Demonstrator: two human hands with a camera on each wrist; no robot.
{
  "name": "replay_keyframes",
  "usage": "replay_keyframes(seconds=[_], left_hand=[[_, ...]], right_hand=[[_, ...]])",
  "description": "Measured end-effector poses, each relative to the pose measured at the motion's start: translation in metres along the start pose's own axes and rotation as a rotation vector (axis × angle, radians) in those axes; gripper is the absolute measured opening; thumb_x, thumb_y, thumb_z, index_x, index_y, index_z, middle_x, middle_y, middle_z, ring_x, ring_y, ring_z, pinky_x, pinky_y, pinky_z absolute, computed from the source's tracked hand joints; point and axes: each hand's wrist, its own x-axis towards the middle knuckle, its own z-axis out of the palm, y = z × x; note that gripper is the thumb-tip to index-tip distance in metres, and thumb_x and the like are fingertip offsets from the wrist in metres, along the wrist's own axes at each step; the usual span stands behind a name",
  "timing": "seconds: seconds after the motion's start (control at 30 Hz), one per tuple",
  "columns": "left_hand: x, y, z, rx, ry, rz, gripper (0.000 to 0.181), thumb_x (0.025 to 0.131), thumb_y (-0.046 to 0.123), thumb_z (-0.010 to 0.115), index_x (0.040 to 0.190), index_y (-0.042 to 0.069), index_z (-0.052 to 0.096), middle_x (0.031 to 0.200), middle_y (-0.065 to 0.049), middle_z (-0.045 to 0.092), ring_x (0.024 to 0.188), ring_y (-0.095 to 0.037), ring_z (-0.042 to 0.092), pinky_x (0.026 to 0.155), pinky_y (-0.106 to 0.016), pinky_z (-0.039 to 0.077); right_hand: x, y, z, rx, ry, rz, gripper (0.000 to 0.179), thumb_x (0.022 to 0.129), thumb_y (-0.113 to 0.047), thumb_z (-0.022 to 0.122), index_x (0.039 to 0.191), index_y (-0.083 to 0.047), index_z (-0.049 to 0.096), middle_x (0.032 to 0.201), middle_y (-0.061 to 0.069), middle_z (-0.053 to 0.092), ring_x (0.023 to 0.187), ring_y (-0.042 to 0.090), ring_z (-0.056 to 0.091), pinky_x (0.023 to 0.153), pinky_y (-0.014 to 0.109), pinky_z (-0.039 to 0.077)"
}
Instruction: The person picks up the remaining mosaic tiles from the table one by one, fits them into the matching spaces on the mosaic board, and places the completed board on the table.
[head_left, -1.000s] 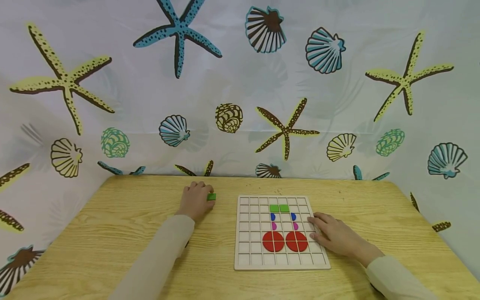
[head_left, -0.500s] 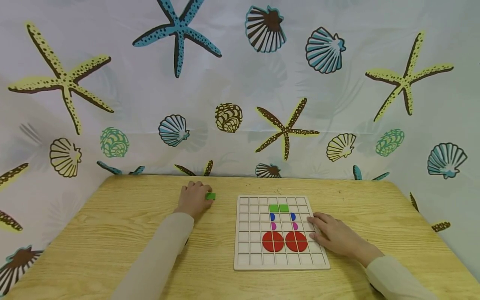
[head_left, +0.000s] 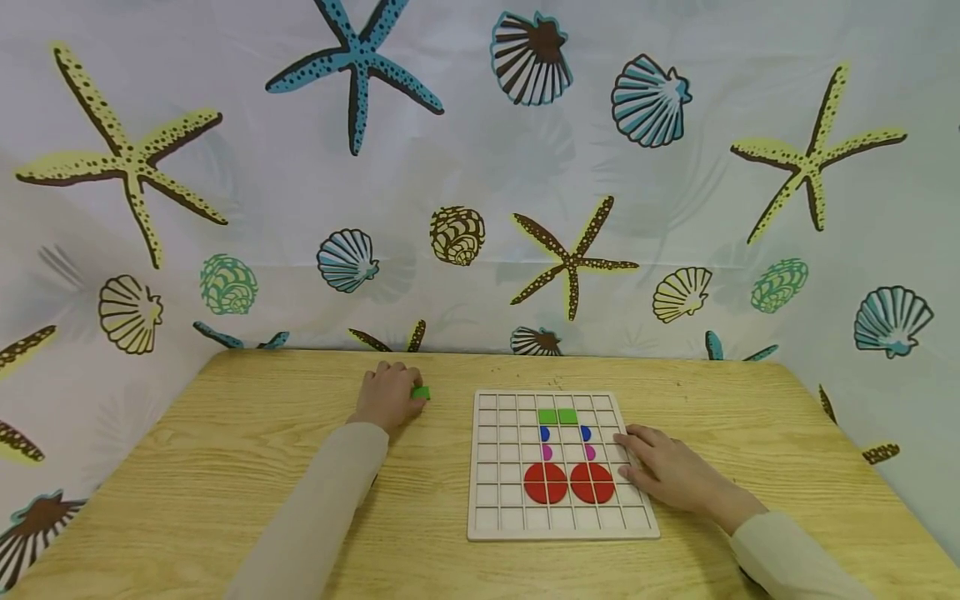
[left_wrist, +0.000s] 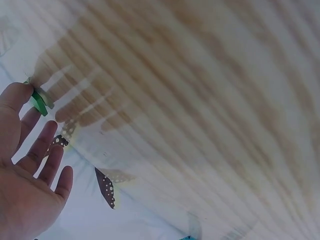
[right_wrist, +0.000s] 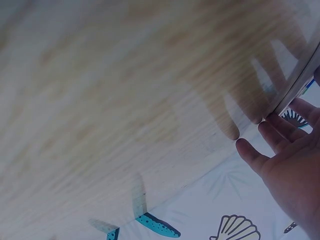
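Note:
My left hand (head_left: 387, 397) is over the table left of the board and pinches a small green square tile (head_left: 422, 392) between thumb and index finger. The left wrist view shows this green tile (left_wrist: 39, 103) edge-on at the fingertips, the other fingers spread. A white grid board (head_left: 495, 519) lies flat on the table. Two green squares (head_left: 558, 416), blue half-circles (head_left: 586, 433), pink half-circles (head_left: 590, 452) and two red circles (head_left: 546, 483) of quarter pieces sit in its cells. My right hand (head_left: 671, 471) rests with relaxed fingers on the board's right edge.
The wooden table (head_left: 247, 467) extends around the board on all sides. A white curtain (head_left: 442, 150) printed with starfish and shells stands along its back edge and both sides.
The green tile has turned slightly within my left fingers, which hardly move. My right hand and the board stay where they were.

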Motion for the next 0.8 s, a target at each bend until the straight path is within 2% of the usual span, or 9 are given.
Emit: replay_keyframes(seconds=[0.3,0.53,0.73,0.8], left_hand=[[-0.0013,-0.0017,-0.0009,0.019,0.039,0.072,0.023,0.081,0.030,0.067,0.096,0.012,0.064,0.099,-0.006,0.060,0.095,-0.029,0.050,0.084,-0.048,0.038],[-0.0028,0.0014,-0.0049,0.027,0.042,0.102,0.025,0.082,0.031,0.067,0.097,0.011,0.064,0.098,-0.006,0.060,0.097,-0.029,0.049,0.086,-0.048,0.037],[0.0018,0.0038,-0.0038,0.029,0.087,0.156,0.021,0.081,0.030,0.065,0.094,0.013,0.065,0.099,-0.004,0.063,0.097,-0.027,0.049,0.085,-0.046,0.037],[0.0035,0.0057,-0.0041,0.037,0.085,0.175,0.021,0.081,0.030,0.065,0.094,0.014,0.065,0.101,-0.003,0.063,0.099,-0.026,0.049,0.086,-0.046,0.037]], right_hand=[[0.0001,-0.0006,-0.0004,0.001,-0.004,0.006,0.049,0.093,-0.035,0.049,0.134,-0.008,0.045,0.135,0.020,0.044,0.121,0.038,0.045,0.096,0.054,0.037],[-0.0005,-0.0006,-0.0012,0.005,0.005,-0.001,0.048,0.093,-0.035,0.049,0.133,-0.008,0.046,0.134,0.020,0.045,0.120,0.038,0.046,0.095,0.055,0.038],[-0.0004,-0.0010,-0.0016,0.009,-0.001,0.004,0.049,0.093,-0.035,0.048,0.134,-0.008,0.045,0.134,0.019,0.044,0.121,0.038,0.045,0.096,0.054,0.037],[-0.0003,-0.0014,-0.0017,0.012,-0.003,0.008,0.049,0.093,-0.035,0.048,0.134,-0.008,0.045,0.135,0.019,0.044,0.121,0.038,0.045,0.096,0.054,0.037]])
